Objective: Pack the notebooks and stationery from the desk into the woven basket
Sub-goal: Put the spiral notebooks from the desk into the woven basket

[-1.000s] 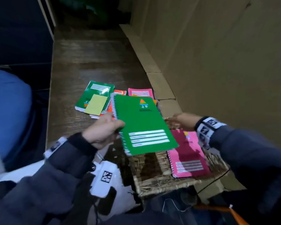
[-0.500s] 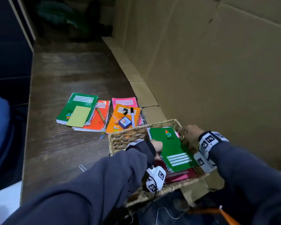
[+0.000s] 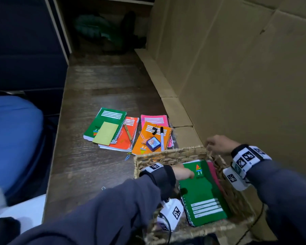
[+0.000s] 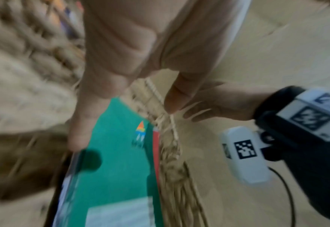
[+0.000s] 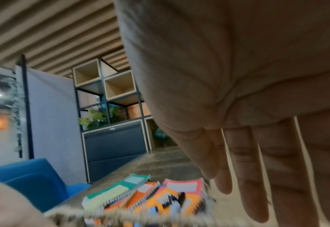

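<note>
Left hand [image 3: 183, 172], fingers straight, presses green notebook [image 3: 204, 193] into woven basket [image 3: 168, 153]; open right hand [image 3: 219, 145] near rim; a snagged spiral could tip the basket.

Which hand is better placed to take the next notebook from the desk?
Probably the left hand: it only rests on the green notebook in the woven basket, on the side nearer the desk pile. The right hand is at the far corner of the basket.

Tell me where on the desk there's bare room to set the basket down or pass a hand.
Bare wood lies on the desk beyond the green notebook, and on the near-left strip between the desk edge and the basket. It is crowded between the basket and the orange notebook, where marker, clips and a small box lie.
</note>
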Tool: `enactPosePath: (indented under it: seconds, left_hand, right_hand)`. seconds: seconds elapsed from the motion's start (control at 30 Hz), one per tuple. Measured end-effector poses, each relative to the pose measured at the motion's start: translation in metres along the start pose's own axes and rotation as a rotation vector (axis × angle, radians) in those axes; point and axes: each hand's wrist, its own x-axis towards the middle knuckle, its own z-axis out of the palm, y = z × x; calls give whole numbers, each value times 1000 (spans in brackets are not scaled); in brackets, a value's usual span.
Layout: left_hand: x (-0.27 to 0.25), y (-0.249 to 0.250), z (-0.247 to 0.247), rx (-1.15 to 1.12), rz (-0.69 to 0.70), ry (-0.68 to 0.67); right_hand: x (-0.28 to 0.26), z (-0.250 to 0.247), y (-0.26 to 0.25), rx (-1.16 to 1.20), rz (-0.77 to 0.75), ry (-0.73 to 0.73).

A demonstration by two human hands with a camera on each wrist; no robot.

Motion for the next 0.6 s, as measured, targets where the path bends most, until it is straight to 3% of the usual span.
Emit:
enactPosePath:
  seconds: [0.13,0.23,0.3,0.43,0.6]
  left_hand:
    - [-35,-3,-66,-113,298,3]
    - [-51,-22,-119,-150,370,185]
    - [-52,-43,-155,-179,380,387]
    - [-43,-89,-207,82,199,807]
    - [-17,-127,-225,253,14,865]
  right_hand:
    - [24,-36,-47,67,-151,73]
    - [45,-54,-91,155,-243,112]
    - [63,-61,-128,224,-309,108]
    - [107,-60,-191,291,-322,102]
    - [188,-17,-236,240,-139,-11]
